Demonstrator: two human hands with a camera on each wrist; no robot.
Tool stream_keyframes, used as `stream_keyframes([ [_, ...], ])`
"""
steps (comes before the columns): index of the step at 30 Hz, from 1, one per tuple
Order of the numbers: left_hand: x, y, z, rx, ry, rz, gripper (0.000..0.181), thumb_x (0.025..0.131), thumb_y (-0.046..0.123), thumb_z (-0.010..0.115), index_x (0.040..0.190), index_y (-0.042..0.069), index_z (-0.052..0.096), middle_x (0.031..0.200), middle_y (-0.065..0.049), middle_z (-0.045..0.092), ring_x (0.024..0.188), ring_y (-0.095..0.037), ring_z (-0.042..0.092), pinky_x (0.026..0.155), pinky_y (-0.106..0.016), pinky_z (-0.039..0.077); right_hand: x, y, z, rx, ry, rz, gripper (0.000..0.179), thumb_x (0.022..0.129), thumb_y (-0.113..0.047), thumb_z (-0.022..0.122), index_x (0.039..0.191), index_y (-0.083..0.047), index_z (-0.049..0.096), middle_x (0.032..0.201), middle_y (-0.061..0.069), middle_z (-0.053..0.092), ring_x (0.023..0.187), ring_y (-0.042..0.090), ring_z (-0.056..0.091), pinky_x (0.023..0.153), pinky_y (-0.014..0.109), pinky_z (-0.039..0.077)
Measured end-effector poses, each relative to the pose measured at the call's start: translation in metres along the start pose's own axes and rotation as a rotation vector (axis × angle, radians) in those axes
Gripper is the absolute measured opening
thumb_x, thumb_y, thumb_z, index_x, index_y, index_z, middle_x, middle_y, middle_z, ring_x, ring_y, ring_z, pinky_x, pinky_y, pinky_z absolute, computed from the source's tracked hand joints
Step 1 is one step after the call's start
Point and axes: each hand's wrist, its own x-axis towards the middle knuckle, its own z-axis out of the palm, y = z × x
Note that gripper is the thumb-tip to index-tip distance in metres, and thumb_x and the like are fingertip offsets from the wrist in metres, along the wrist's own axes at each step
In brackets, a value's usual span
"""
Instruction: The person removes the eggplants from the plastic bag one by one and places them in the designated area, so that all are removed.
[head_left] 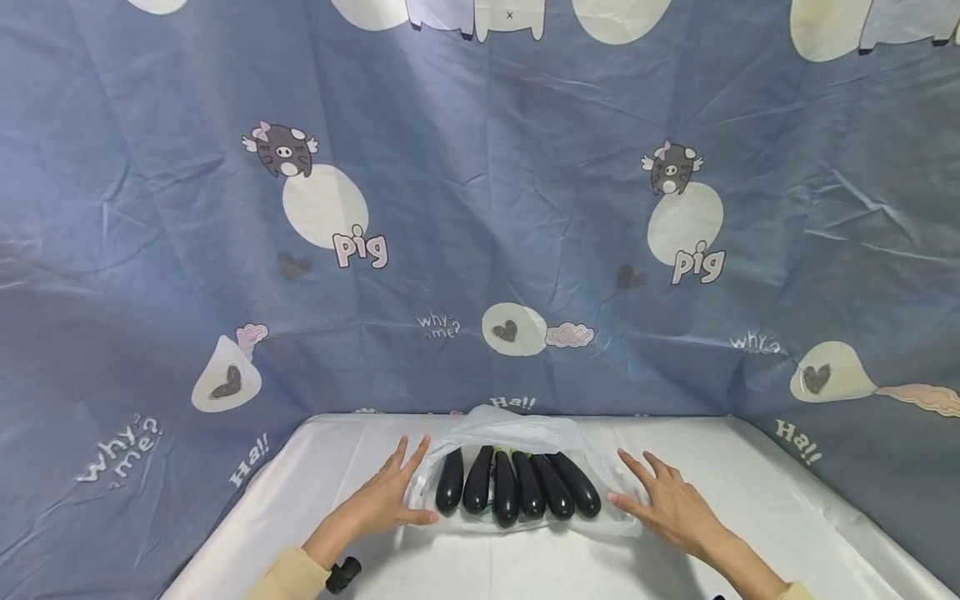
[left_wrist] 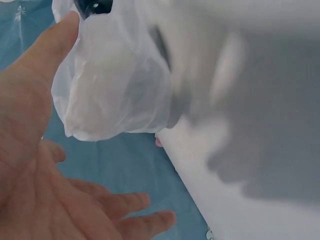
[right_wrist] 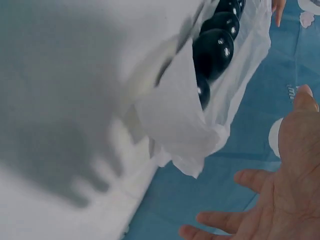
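On white cloth (head_left: 465,575), six eggplants (head_left: 506,496) are already lined inside a bag (head_left: 517,429); what remains is unshown. Left hand (head_left: 384,498) and right hand (head_left: 666,504) are spread.

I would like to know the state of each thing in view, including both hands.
White plastic bag: open, crumpled.
Eggplants: six visible, lying side by side in the bag.
Left hand: fingers spread, beside the bag; contact unclear.
Right hand: fingers spread, beside the bag; contact unclear.
White table surface: bearing the bag.
Patterned blue backdrop: upright, wrinkled.
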Motion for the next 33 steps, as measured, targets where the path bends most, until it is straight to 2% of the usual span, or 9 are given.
stream_keyframes([
  [5,-0.004,0.000,0.008,-0.012,0.032,0.014,0.109,0.075,0.056,0.072,0.154,0.039,-0.001,0.160,-0.023,0.007,0.134,-0.053,0.035,0.095,-0.073,0.033,-0.007,0.001,0.006,0.033,-0.056,0.054,0.074,0.088,-0.065,0.049,0.147,-0.020,0.042,0.141,0.029,0.044,0.116,0.052,0.051,0.073,0.059,0.049],
  [10,-0.005,-0.001,0.013,0.005,0.069,0.083,0.096,0.082,0.048,0.070,0.154,0.040,0.007,0.155,-0.026,0.026,0.121,-0.054,0.049,0.092,-0.070,0.038,-0.012,0.002,0.011,0.088,-0.100,0.092,0.073,0.089,-0.064,0.049,0.147,-0.019,0.042,0.139,0.026,0.047,0.113,0.048,0.054,0.067,0.053,0.050],
  [14,-0.007,0.000,0.016,0.025,0.065,0.127,0.081,0.087,0.040,0.067,0.154,0.030,0.023,0.150,-0.031,0.032,0.114,-0.056,0.053,0.089,-0.068,0.043,-0.015,0.002,0.014,0.112,-0.082,0.090,0.072,0.089,-0.063,0.050,0.146,-0.018,0.043,0.138,0.022,0.049,0.111,0.042,0.055,0.065,0.049,0.050],
  [19,-0.008,0.000,0.023,0.004,0.077,0.145,0.068,0.088,0.033,0.067,0.148,0.015,0.040,0.144,-0.037,0.036,0.116,-0.056,0.051,0.090,-0.067,0.043,-0.019,0.000,0.016,0.113,-0.035,0.084,0.070,0.089,-0.062,0.050,0.143,-0.018,0.047,0.136,0.020,0.051,0.112,0.040,0.056,0.068,0.052,0.050],
  [21,-0.008,0.001,0.026,-0.017,0.078,0.136,0.066,0.087,0.032,0.068,0.145,0.010,0.045,0.143,-0.038,0.036,0.117,-0.057,0.050,0.090,-0.067,0.043,-0.020,-0.002,0.016,0.115,-0.035,0.089,0.069,0.089,-0.062,0.050,0.142,-0.018,0.048,0.135,0.019,0.052,0.113,0.039,0.056,0.070,0.053,0.050],
  [25,-0.006,0.004,0.035,-0.027,0.082,0.075,0.067,0.084,0.034,0.071,0.141,0.006,0.049,0.140,-0.038,0.039,0.116,-0.058,0.050,0.090,-0.067,0.043,-0.023,-0.004,0.018,0.125,-0.049,0.105,0.068,0.089,-0.061,0.052,0.142,-0.019,0.049,0.134,0.019,0.053,0.113,0.039,0.056,0.073,0.054,0.050],
  [29,-0.002,0.008,0.045,-0.022,0.137,0.022,0.072,0.081,0.033,0.072,0.139,-0.001,0.047,0.134,-0.034,0.047,0.115,-0.053,0.053,0.091,-0.064,0.044,-0.023,-0.004,0.021,0.135,-0.062,0.119,0.068,0.089,-0.061,0.052,0.142,-0.019,0.049,0.135,0.020,0.052,0.113,0.040,0.056,0.073,0.056,0.050],
  [33,0.003,0.009,0.054,-0.064,0.207,-0.006,0.070,0.079,0.022,0.070,0.137,-0.008,0.044,0.129,-0.034,0.050,0.117,-0.051,0.053,0.095,-0.060,0.044,-0.023,-0.005,0.026,0.143,-0.095,0.141,0.069,0.089,-0.062,0.051,0.142,-0.018,0.049,0.136,0.021,0.051,0.114,0.042,0.055,0.073,0.058,0.049],
])
